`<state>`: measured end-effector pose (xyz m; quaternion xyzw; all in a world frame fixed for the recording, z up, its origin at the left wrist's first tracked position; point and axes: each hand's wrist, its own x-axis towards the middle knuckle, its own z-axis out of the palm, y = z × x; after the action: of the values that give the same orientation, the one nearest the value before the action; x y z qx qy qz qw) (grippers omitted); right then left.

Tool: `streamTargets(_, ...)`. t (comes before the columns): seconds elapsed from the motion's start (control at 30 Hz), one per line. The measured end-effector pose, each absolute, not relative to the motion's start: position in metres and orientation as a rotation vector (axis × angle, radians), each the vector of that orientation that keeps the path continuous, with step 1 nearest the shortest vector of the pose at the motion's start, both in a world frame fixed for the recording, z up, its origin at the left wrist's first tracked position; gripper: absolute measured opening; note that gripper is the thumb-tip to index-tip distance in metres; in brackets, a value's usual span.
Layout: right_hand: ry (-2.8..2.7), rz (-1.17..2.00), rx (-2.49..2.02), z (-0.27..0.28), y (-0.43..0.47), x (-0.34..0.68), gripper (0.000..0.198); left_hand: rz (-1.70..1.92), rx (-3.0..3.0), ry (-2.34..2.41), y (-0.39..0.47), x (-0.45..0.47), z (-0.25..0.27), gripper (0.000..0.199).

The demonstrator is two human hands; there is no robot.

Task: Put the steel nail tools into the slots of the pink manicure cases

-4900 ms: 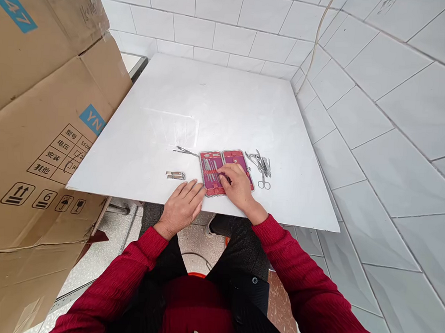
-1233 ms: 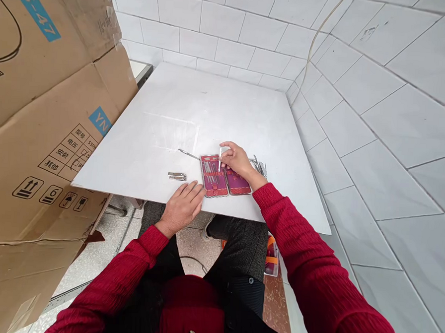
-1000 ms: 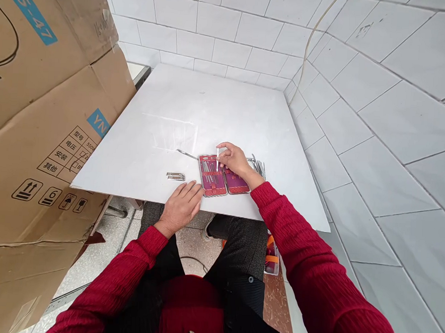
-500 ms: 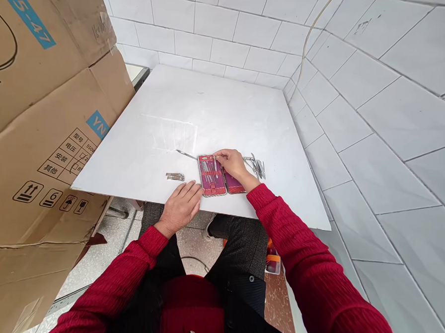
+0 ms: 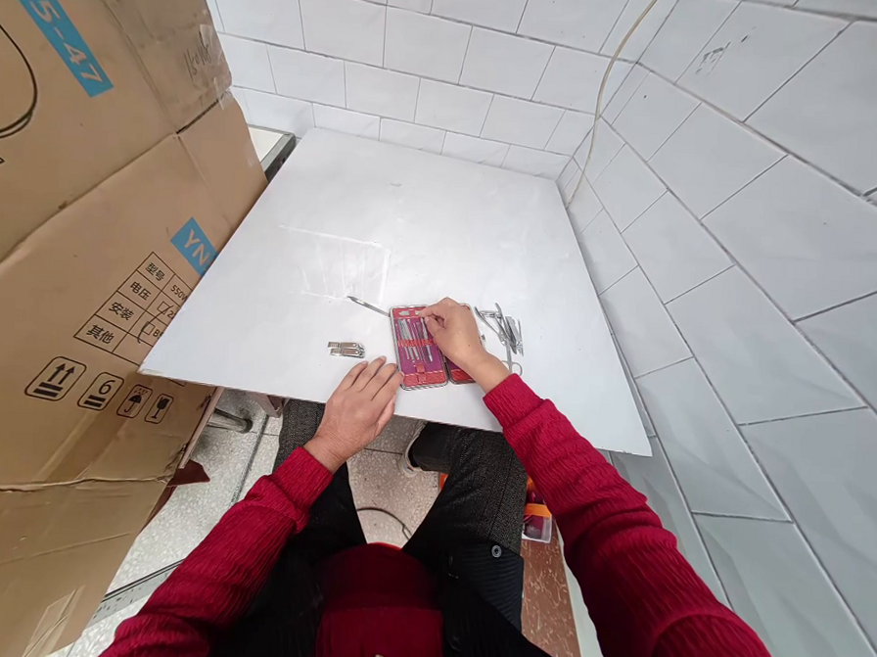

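A manicure case (image 5: 427, 378) lies open on the white table, with a red and purple lining. Several slim metal tools (image 5: 410, 339) sit under the band in its left half. My right hand (image 5: 454, 331) is over the case, its thumb and fingers pinched together near the upper ends of the tools; what is between them is too small to make out. My left hand (image 5: 361, 398) lies flat at the table's front edge, fingers stretched out beside the case's lower left corner. Nail clippers (image 5: 346, 348) lie just beyond it.
A thin metal tool (image 5: 366, 305) lies left of the case's top. Several metal scissors and nippers (image 5: 508, 330) are heaped to the right. A tall cardboard box (image 5: 104, 252) stands along the left side. Tiled walls (image 5: 742, 286) border the table's back and right.
My right hand has shifted slightly, and the slim tool at its fingertips now sits lower, among the others in the case. My left hand has stayed in place.
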<state>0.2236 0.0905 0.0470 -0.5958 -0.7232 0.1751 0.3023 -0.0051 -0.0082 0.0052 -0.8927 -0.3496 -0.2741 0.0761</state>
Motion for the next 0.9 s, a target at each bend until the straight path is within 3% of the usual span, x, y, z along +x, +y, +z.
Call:
streamTargets(0.27,-2.153,0.240,-1.684,0.060,0.080,0.216,0.032,-0.837,-2.669,-1.042,-0.009,-0.006,0.004,0.043)
streamTargets(0.67,-2.517,0.075,-1.831,0.089,0.130,0.136,0.021,-0.820,-2.687,-1.056,-0.011,-0.006,0.004,0.039)
streamTargets(0.9,-2.556,0.172,-1.886,0.086,0.147,0.121,0.019,-0.838,-2.699,-1.063,-0.012,-0.007,0.001,0.039)
